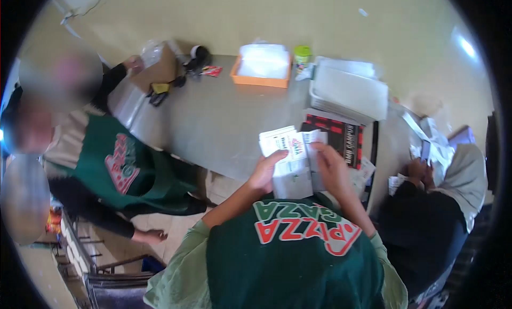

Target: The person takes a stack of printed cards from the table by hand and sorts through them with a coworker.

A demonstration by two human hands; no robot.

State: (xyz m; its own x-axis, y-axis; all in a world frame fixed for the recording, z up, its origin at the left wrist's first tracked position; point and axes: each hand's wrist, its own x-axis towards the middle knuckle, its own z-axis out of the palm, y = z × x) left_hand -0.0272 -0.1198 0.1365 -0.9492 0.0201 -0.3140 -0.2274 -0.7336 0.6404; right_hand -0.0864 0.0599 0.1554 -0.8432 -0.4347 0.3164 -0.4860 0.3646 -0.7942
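Observation:
My left hand (265, 171) is closed round a stack of white printed paper packets (285, 155), its thumb across the top one. Red and dark print shows on the upper face, and the lower part looks plain. On the right side of the stack, my right hand (333, 167) pinches a white paper piece (314, 138) between thumb and fingers. Whether that piece is separate from the stack is hard to tell. Both hands are in front of my body, above the table's near edge. A black and red printed box or folder (341, 138) lies just beyond my right hand.
On the grey table (213, 114) are an orange tray (261, 84) of white sheets, a green-lidded container (302, 54), stacked white trays (349, 90) and a cardboard box (160, 69). One person in a green apron (114, 159) stands left; another person (426, 218) handles papers at right.

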